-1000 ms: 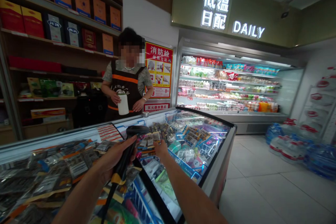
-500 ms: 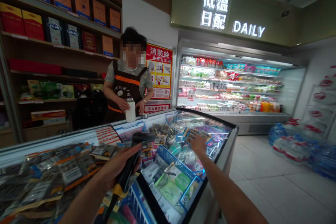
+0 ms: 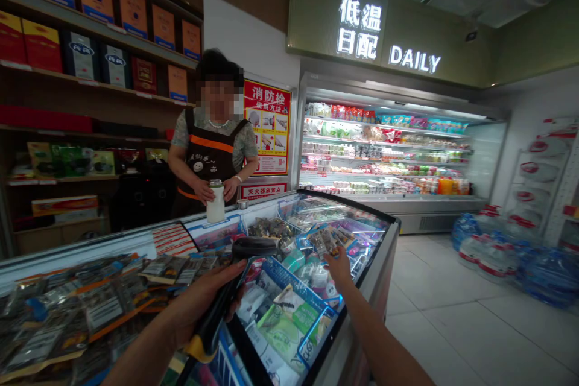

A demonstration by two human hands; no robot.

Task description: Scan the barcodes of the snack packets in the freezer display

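Note:
My left hand (image 3: 205, 292) is wrapped around the handle of a black and yellow barcode scanner (image 3: 221, 301), its head pointing right over the freezer. A cable trails from the handle's lower end. Farther out, my right hand (image 3: 339, 266) pinches the near edge of a clear-and-brown food packet (image 3: 323, 241) above the freezer's right side. A similar packet shows just beside it. Below both hands, blue wire baskets (image 3: 283, 271) hold green and white bags (image 3: 284, 325). On the left lie many flat snack packets (image 3: 102, 310) with orange edges.
Across the freezer (image 3: 384, 253), a person in a brown apron (image 3: 210, 160) holds a white jar (image 3: 216, 202) on its far edge. Boxed goods fill shelves (image 3: 97, 81) on the left. A lit refrigerated case (image 3: 384, 160) stands behind, with water bottles (image 3: 491, 253) on the floor at right.
The view has shifted slightly, moving the scene left and a little down. Both my hands keep their holds. The scanner's head has tipped a little and looks sharper.

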